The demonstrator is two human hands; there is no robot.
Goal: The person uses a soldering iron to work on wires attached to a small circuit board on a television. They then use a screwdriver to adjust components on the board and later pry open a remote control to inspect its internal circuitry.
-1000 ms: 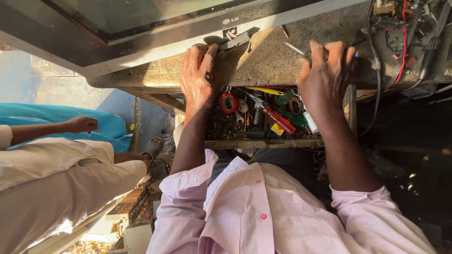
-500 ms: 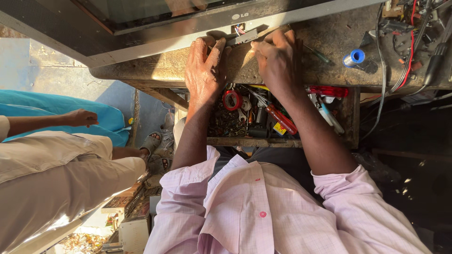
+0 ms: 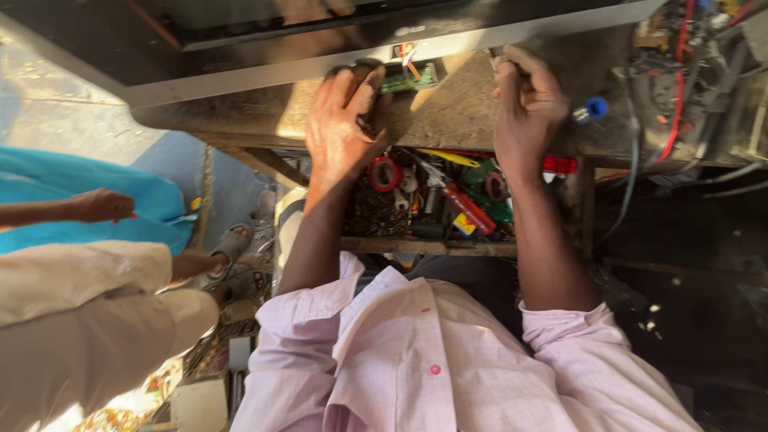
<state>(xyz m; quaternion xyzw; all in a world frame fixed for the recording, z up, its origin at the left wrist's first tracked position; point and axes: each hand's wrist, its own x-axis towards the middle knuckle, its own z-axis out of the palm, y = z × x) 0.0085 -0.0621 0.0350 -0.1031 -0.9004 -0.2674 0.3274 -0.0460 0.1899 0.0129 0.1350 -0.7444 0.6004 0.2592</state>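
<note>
L hand point(image 3: 346, 128) lay flat w/ fingers curled onto the small green circuit board point(image 3: 410, 78) at the edge of the flat screen point(image 3: 320, 60), gripping it loosely; a slip could've bent its wires. R hand point(image 3: 528, 104), clenched just right of the board, prob. held a thin tool, couldn't tell; it might've knocked the blue-capped item point(image 3: 594, 108) beside it off the tabletop point(image 3: 448, 120) into the open drawer point(image 3: 432, 244) below both hands.

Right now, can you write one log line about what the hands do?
left hand: on small green circuit board | right hand: fisted on workbench
</note>
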